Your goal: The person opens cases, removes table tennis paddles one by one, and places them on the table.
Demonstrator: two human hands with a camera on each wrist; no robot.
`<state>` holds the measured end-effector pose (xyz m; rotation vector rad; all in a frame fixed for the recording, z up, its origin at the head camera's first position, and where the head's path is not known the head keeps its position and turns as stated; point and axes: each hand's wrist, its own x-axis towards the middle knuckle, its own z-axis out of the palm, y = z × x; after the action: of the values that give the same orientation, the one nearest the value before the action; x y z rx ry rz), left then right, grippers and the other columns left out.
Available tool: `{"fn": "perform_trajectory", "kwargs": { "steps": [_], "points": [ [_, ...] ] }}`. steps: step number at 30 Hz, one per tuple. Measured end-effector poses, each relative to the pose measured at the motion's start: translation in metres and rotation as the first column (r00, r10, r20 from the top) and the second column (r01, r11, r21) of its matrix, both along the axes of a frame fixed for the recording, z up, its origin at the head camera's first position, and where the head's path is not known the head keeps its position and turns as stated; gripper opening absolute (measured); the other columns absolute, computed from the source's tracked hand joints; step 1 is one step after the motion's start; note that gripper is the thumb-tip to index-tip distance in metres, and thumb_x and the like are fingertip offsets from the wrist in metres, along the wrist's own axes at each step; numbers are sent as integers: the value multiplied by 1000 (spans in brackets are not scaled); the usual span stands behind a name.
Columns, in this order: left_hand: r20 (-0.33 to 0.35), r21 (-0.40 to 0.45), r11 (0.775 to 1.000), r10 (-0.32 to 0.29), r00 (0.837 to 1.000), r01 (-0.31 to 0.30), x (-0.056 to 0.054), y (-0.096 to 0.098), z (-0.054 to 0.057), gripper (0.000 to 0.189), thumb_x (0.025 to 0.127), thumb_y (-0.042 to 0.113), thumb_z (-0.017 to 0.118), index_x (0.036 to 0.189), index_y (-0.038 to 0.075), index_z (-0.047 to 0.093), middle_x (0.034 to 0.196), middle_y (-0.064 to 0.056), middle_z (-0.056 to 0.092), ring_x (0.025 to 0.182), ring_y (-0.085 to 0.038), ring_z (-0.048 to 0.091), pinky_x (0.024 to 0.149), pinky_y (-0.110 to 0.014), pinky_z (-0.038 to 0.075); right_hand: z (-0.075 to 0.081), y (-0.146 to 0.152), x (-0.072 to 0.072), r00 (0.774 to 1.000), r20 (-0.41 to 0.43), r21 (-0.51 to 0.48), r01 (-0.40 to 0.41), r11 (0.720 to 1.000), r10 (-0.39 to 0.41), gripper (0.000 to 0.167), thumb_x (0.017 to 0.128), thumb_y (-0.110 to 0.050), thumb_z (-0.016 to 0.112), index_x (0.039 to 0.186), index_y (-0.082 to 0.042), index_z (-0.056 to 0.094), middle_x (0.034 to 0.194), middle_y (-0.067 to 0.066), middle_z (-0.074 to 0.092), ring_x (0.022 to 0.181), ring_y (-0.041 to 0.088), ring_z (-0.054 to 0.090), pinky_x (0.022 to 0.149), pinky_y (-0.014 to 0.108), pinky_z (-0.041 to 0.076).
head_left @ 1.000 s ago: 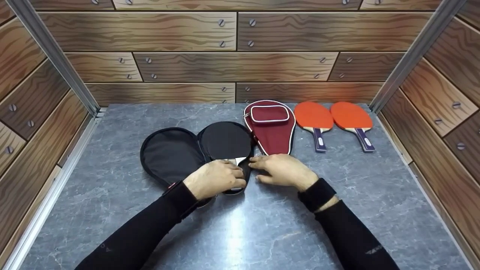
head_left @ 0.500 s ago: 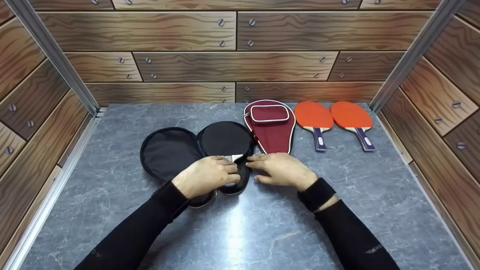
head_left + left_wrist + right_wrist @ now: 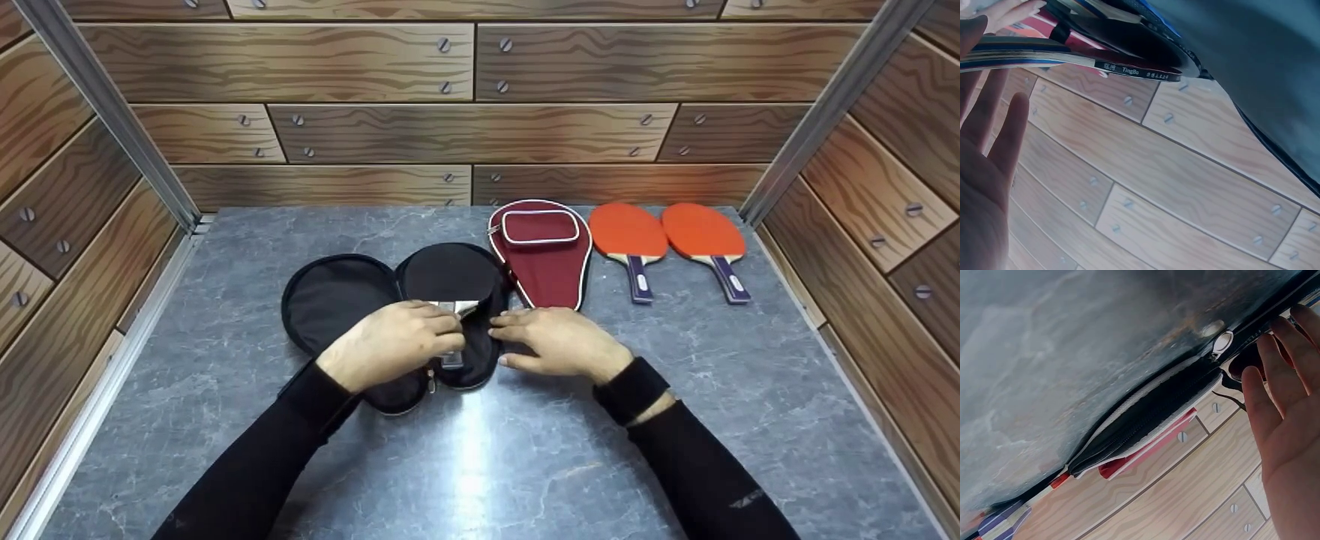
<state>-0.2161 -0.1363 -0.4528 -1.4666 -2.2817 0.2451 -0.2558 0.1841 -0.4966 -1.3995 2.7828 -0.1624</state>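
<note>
Your left hand (image 3: 394, 346) curls over the handle of the black paddle (image 3: 450, 274), gripping it inside the open black case (image 3: 337, 304) at table centre. Your right hand (image 3: 559, 341), fingers relaxed and extended, rests on the case edge at 3 o'clock from the left hand. The case's open flap lies at 9 o'clock from the paddle head. The maroon case (image 3: 544, 259) lies closed at 1 o'clock from your right hand, just beside the black case. Two red paddles (image 3: 667, 236) lie side by side at 2 o'clock, handles toward you, on the grey table (image 3: 480, 465). The left wrist view shows "TingBo" printed on the paddle edge (image 3: 1129, 70).
</note>
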Motion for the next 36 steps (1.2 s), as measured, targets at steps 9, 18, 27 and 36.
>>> {"fn": "perform_trajectory", "kwargs": {
  "steps": [9, 18, 27, 36],
  "points": [
    [3, 59, 998, 23, 1000, -23, -3, -17, 9, 16, 105, 9, 76, 117, 20, 77, 124, 5, 83, 125, -17, 79, 113, -34, 66, -2, 0, -1, 1000, -12, -5, -28, 1000, 28, 57, 113, -52, 73, 156, -15, 77, 161, 8, 77, 152, 25, 74, 122, 52, 64],
    [57, 134, 987, 81, 995, -88, -4, -36, 17, 19, 110, 10, 72, 127, 13, 79, 136, -2, 81, 127, -20, 80, 113, -35, 67, -2, 1, 0, 999, -19, -7, -31, 999, 31, 54, 114, -50, 72, 155, -14, 78, 160, 8, 78, 151, 25, 74, 122, 52, 64],
    [3, 162, 972, 172, 985, -171, -5, -45, 23, 44, 104, 0, 75, 149, 3, 77, 152, -13, 79, 142, -31, 77, 122, -41, 65, 0, 1, 2, 1000, -4, 1, -9, 1000, 9, 56, 113, -51, 72, 156, -16, 77, 162, 7, 76, 154, 23, 72, 121, 52, 65],
    [-145, 181, 953, 271, 952, -244, -6, -49, 25, 53, 99, -5, 79, 151, 2, 76, 149, -14, 80, 134, -29, 81, 114, -37, 68, -2, 1, 0, 1000, -6, 4, -12, 1000, 12, 55, 114, -51, 72, 156, -16, 77, 162, 6, 77, 153, 23, 73, 119, 53, 65]
  ]
}}
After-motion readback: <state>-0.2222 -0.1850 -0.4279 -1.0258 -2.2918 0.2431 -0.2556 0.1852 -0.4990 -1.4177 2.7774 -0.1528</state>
